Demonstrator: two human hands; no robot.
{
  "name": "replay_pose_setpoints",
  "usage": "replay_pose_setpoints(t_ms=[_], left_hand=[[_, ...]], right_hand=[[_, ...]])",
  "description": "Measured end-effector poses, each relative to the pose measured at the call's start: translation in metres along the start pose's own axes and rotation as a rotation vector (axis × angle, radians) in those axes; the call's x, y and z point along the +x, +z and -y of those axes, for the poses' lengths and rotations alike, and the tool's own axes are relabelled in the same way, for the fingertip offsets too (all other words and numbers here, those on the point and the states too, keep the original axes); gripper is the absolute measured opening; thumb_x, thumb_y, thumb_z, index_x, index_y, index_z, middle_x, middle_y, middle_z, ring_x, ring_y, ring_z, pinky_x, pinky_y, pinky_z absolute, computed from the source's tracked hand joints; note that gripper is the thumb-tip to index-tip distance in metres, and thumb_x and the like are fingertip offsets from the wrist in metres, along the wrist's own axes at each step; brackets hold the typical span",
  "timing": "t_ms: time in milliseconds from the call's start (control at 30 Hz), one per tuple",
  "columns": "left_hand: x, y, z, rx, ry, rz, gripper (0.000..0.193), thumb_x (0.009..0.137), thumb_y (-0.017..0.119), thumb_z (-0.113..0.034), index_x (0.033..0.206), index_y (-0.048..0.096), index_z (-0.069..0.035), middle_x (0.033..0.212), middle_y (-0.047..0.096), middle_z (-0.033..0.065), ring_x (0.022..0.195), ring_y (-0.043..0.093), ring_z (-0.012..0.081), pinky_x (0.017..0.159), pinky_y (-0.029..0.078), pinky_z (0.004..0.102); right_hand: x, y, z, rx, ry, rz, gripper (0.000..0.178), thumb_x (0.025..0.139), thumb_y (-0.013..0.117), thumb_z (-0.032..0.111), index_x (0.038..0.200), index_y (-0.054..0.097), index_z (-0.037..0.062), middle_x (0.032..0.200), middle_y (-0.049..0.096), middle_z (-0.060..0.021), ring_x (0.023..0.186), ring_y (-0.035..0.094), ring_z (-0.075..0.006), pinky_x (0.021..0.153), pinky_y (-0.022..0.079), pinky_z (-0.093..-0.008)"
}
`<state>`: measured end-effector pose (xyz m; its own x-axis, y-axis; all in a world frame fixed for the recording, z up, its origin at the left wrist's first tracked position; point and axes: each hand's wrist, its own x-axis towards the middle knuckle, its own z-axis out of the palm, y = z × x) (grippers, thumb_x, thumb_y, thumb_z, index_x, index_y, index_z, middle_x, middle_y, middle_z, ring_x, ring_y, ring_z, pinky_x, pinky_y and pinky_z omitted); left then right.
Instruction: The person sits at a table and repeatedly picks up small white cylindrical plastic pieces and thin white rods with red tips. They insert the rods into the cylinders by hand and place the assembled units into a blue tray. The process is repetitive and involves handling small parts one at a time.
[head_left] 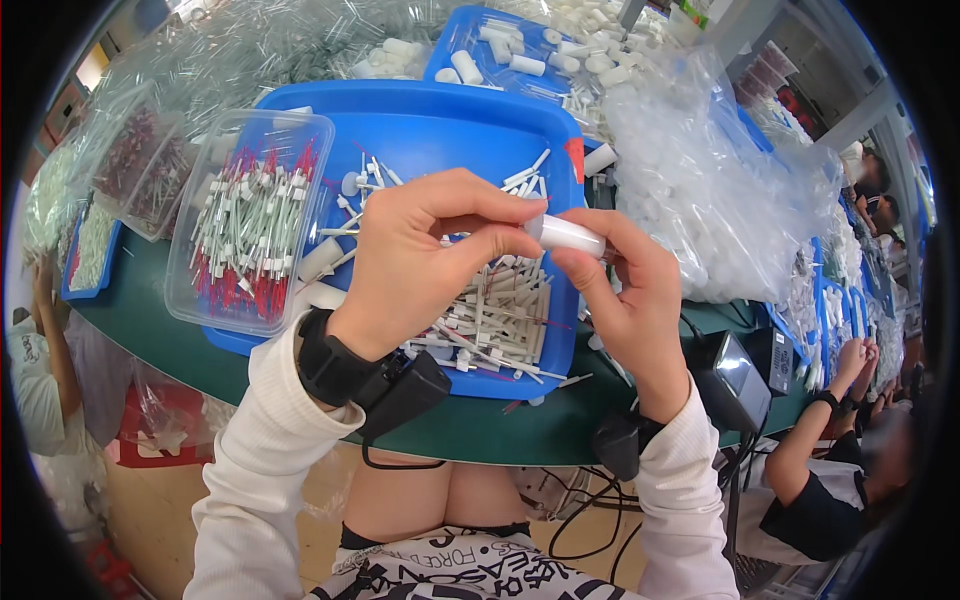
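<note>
Over the blue tray, both hands meet at a short white plastic tube [572, 236] that lies almost level. My right hand [628, 285] grips its right part between thumb and fingers. The thumb and forefinger of my left hand [425, 240] pinch its left end; whether a separate cap sits there is hidden by the fingertips. Below the hands, the blue tray [420, 100] holds a heap of thin white sticks with small white clips and pink-red wires [490, 315]. More white tubes [320, 260] lie at the tray's left side, partly behind my left wrist.
A clear plastic box [185, 270] of wired sticks overlaps the tray's left rim. Behind stand another blue tray [450, 50] with white tubes and piles of clear bags. A large bag [690, 190] and a black device [735, 375] are at right. Co-workers sit on both sides.
</note>
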<state>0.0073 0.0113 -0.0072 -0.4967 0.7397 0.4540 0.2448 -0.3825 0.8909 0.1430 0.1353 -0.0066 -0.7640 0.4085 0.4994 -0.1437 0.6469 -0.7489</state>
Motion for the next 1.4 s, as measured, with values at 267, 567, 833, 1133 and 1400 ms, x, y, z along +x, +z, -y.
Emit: replay_pose_setpoints(t_ms=[267, 567, 833, 1133, 1400], left_hand=[[0.001, -0.002, -0.002, 0.044, 0.065, 0.093, 0.022, 0.071, 0.061, 0.013, 0.091, 0.065, 0.004, 0.089, 0.064, 0.0145, 0.081, 0.063, 0.0185, 0.069, 0.053, 0.0253], [0.003, 0.006, -0.009, -0.22, -0.008, 0.006, 0.024, 0.072, 0.061, 0.013, 0.094, 0.063, 0.005, 0.096, 0.062, 0.0182, 0.088, 0.062, 0.0215, 0.077, 0.053, 0.0293], [0.0, -0.005, -0.005, -0.085, 0.062, 0.135, 0.025, 0.07, 0.065, 0.012, 0.094, 0.063, 0.005, 0.09, 0.063, 0.0151, 0.082, 0.061, 0.0181, 0.07, 0.051, 0.0261], [-0.001, -0.004, -0.003, 0.018, 0.105, 0.136, 0.027, 0.072, 0.062, 0.012, 0.098, 0.063, 0.004, 0.093, 0.062, 0.0156, 0.084, 0.061, 0.0197, 0.073, 0.052, 0.0276], [0.003, 0.008, -0.009, -0.247, -0.064, -0.018, 0.026, 0.072, 0.061, 0.014, 0.097, 0.061, 0.007, 0.1, 0.06, 0.0167, 0.092, 0.06, 0.021, 0.079, 0.052, 0.0291]], right_hand=[[-0.003, 0.004, -0.001, 0.032, -0.066, -0.101, 0.018, 0.075, 0.067, 0.006, 0.092, 0.062, 0.0012, 0.079, 0.063, -0.008, 0.062, 0.058, -0.0146, 0.055, 0.046, -0.0243], [0.006, -0.001, 0.006, -0.245, -0.391, -0.22, 0.03, 0.065, 0.072, 0.001, 0.095, 0.065, 0.0039, 0.08, 0.061, -0.0085, 0.066, 0.059, -0.0184, 0.057, 0.047, -0.0256], [0.002, 0.001, 0.007, -0.269, -0.439, -0.242, 0.031, 0.064, 0.072, 0.0, 0.095, 0.066, 0.0047, 0.081, 0.062, -0.0086, 0.067, 0.061, -0.0176, 0.057, 0.049, -0.0252], [0.004, -0.001, 0.004, -0.227, -0.432, -0.185, 0.032, 0.065, 0.072, -0.001, 0.096, 0.065, 0.0026, 0.082, 0.063, -0.0092, 0.069, 0.062, -0.0188, 0.058, 0.049, -0.0251], [-0.002, 0.006, 0.001, 0.184, -0.033, -0.108, 0.027, 0.077, 0.066, 0.004, 0.103, 0.06, -0.0023, 0.086, 0.064, -0.0093, 0.076, 0.06, -0.0117, 0.064, 0.048, -0.0235]])
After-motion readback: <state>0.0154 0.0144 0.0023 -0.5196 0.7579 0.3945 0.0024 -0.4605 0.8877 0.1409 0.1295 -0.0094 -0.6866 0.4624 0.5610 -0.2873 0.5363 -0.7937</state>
